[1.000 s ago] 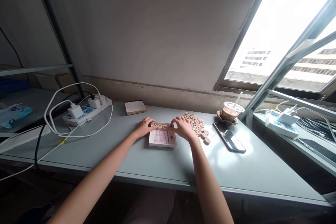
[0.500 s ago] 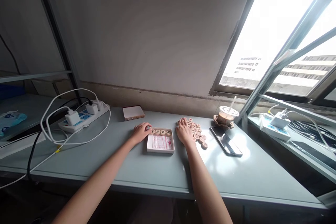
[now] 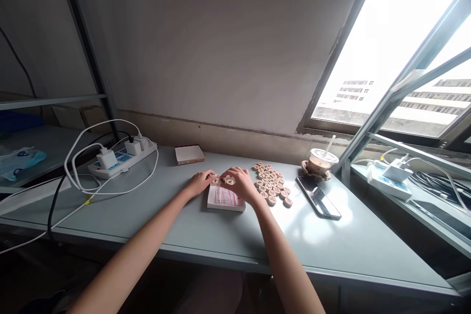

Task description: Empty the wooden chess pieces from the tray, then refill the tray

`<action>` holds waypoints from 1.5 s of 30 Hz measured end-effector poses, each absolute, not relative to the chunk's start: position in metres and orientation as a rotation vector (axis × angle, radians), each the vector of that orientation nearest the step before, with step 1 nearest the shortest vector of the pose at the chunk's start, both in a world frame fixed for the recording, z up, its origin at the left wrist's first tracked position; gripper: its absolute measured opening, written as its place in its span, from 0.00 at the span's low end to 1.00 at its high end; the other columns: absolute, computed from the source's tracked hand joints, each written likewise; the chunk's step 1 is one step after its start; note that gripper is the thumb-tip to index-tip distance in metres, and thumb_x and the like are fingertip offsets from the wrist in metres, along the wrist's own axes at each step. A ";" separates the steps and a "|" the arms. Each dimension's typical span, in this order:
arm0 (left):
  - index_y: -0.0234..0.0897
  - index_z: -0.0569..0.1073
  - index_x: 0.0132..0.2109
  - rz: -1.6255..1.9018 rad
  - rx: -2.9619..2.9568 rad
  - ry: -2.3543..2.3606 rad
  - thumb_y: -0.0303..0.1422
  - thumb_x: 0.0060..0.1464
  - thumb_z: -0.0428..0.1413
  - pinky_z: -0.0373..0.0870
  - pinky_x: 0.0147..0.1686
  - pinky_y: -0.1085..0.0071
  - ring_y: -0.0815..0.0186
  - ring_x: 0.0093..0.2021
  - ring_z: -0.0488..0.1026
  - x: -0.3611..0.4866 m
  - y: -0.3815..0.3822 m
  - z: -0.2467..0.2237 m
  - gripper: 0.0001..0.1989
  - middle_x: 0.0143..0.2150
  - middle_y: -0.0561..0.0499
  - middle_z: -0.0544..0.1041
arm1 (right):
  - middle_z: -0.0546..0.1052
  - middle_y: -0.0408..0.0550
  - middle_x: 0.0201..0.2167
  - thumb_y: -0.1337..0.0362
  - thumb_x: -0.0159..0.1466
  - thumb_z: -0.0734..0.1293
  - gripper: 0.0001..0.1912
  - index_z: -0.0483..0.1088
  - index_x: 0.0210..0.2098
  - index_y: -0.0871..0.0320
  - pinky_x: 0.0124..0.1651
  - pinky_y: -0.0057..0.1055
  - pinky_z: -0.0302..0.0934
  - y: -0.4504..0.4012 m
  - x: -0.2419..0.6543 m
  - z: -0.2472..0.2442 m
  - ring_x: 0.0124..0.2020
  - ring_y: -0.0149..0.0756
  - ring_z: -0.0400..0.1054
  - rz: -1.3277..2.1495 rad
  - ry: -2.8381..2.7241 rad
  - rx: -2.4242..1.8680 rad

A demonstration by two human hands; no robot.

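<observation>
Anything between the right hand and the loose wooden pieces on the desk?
Nothing visible. The right hand is over the boxed pieces, and the loose pieces lie just to its right, with no object between them.

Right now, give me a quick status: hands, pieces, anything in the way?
Left hand and right hand at wooden xiangqi pieces on white box. Loose pile to the right, phone beyond.

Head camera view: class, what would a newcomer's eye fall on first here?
The bright window at upper right draws the eye first. Below it, mid-desk, the left hand and right hand meet over a white box, beside a cluster of round wooden xiangqi pieces.
</observation>
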State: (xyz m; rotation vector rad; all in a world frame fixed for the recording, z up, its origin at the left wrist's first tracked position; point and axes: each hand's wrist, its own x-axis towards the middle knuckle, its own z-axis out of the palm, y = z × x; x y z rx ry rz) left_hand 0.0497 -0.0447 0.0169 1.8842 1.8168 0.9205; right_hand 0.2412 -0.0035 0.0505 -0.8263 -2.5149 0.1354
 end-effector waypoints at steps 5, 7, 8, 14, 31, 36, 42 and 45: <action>0.41 0.71 0.42 0.852 1.884 1.797 0.45 0.56 0.40 0.64 0.40 0.69 0.61 0.38 0.72 0.049 -0.046 0.018 0.19 0.37 0.51 0.77 | 0.74 0.45 0.34 0.57 0.61 0.63 0.10 0.71 0.41 0.52 0.41 0.30 0.47 -0.018 0.221 0.041 0.38 0.33 0.64 0.105 -2.630 -0.825; 0.42 0.70 0.43 0.836 1.903 1.822 0.46 0.56 0.40 0.63 0.41 0.69 0.60 0.39 0.72 0.050 -0.046 0.018 0.20 0.38 0.51 0.77 | 0.75 0.43 0.34 0.58 0.62 0.63 0.11 0.70 0.42 0.51 0.42 0.30 0.47 -0.015 0.224 0.042 0.37 0.33 0.65 0.157 -2.641 -0.824; 0.42 0.70 0.43 0.824 1.914 1.835 0.47 0.56 0.40 0.63 0.41 0.69 0.60 0.40 0.72 0.050 -0.046 0.018 0.20 0.38 0.51 0.77 | 0.75 0.43 0.35 0.58 0.62 0.62 0.11 0.69 0.43 0.50 0.42 0.30 0.47 -0.012 0.228 0.044 0.38 0.33 0.65 0.169 -2.619 -0.844; 0.44 0.67 0.47 0.713 1.982 1.908 0.49 0.48 0.50 0.63 0.36 0.69 0.58 0.40 0.71 0.053 -0.047 0.018 0.22 0.41 0.50 0.75 | 0.75 0.51 0.41 0.63 0.59 0.63 0.09 0.71 0.38 0.55 0.47 0.38 0.48 0.017 0.281 0.053 0.45 0.43 0.64 -0.101 -2.272 -1.577; 0.43 0.63 0.50 0.839 1.910 1.856 0.43 0.56 0.44 0.64 0.39 0.67 0.61 0.39 0.70 0.051 -0.045 0.012 0.17 0.38 0.50 0.72 | 0.74 0.43 0.31 0.56 0.58 0.64 0.12 0.72 0.38 0.54 0.31 0.24 0.56 0.005 0.267 0.064 0.31 0.30 0.66 0.587 -2.550 -0.882; 0.42 0.62 0.50 1.052 1.966 1.844 0.41 0.56 0.46 0.62 0.48 0.65 0.62 0.48 0.65 0.049 -0.037 0.000 0.16 0.46 0.48 0.65 | 0.75 0.41 0.31 0.61 0.57 0.65 0.06 0.71 0.35 0.53 0.34 0.24 0.54 -0.006 0.245 0.055 0.29 0.28 0.66 0.290 -2.638 -0.829; 0.41 0.60 0.53 1.063 1.856 1.781 0.40 0.52 0.52 0.58 0.54 0.62 0.59 0.54 0.60 0.056 -0.037 0.001 0.22 0.53 0.46 0.64 | 0.76 0.39 0.29 0.65 0.57 0.66 0.07 0.70 0.36 0.52 0.39 0.26 0.52 -0.003 0.248 0.054 0.30 0.28 0.68 0.306 -2.628 -0.861; 0.43 0.60 0.53 1.036 1.817 1.763 0.42 0.51 0.53 0.57 0.54 0.62 0.58 0.56 0.59 0.060 -0.039 0.003 0.23 0.53 0.47 0.66 | 0.76 0.40 0.31 0.65 0.56 0.67 0.03 0.71 0.32 0.53 0.39 0.27 0.51 -0.001 0.250 0.055 0.31 0.30 0.68 0.258 -2.657 -0.906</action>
